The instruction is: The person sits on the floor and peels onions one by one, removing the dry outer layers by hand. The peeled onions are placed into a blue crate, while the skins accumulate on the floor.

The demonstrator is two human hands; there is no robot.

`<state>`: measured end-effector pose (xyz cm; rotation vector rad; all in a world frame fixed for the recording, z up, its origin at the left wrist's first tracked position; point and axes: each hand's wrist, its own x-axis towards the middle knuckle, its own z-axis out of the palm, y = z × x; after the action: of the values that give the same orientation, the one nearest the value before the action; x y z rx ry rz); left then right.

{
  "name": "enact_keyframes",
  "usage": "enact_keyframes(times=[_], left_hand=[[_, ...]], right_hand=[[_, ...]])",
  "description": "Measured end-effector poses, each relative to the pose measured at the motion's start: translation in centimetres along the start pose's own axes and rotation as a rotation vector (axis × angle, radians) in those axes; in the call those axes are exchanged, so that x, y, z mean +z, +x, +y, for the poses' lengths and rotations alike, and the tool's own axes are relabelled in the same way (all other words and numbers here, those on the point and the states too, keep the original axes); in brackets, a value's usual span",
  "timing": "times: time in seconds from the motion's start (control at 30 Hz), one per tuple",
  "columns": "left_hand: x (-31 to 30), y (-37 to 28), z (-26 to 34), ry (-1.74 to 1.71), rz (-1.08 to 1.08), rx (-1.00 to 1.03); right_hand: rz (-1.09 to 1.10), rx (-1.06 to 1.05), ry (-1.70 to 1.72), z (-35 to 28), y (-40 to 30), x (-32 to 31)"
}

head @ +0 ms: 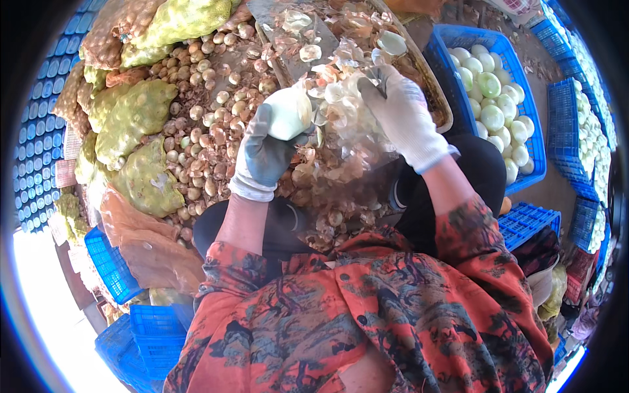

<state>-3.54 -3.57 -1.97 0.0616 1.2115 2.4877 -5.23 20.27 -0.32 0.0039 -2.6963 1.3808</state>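
A peeled white onion (288,112) rests in my left hand (263,156), whose gloved fingers and thumb curl around its left side and base. To its right, my right hand (400,105) is raised over loose onion skins (344,103), wearing a white knit glove with grey-coated fingers. Its fingertips are bent close together, and I cannot tell whether something thin is between them. Below both hands, more skins and a few onions (335,217) lie between my knees. A pale onion piece (392,43) lies just beyond my right fingertips.
Unpeeled onions (196,113) spread over the floor at left, beside filled mesh sacks (132,113). A blue crate (538,147) of peeled onions stands at right, with more filled crates (565,137) beyond. A tray's raised rim (432,83) borders the skins. Blue crates (157,339) sit at lower left.
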Motion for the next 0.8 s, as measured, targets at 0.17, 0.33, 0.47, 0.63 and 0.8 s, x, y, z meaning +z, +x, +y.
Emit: enact_keyframes(times=[0.17, 0.33, 0.47, 0.63, 0.8], left_hand=[[-1.6, 1.0, -1.5, -0.173, 0.285, -0.04], [-1.2, 1.5, -0.9, -0.087, 0.179, -0.052], [-0.9, 1.3, -0.7, -0.154, 0.156, -0.066], [-0.4, 1.5, -0.8, -0.108, 0.112, -0.072], [0.4, 0.8, 0.1, 0.031, 0.132, -0.029]], right_hand=[[-0.76, -0.156, 0.307, -16.5, -5.2, -7.6], [-0.774, -0.711, 0.067, -19.2, -6.9, -6.5], [-0.725, -0.804, 0.031, -19.1, -7.2, -5.7], [-0.665, -0.883, 0.014, -19.1, -7.4, -5.3], [-0.455, -0.853, 0.108, -17.3, -5.8, -4.2]])
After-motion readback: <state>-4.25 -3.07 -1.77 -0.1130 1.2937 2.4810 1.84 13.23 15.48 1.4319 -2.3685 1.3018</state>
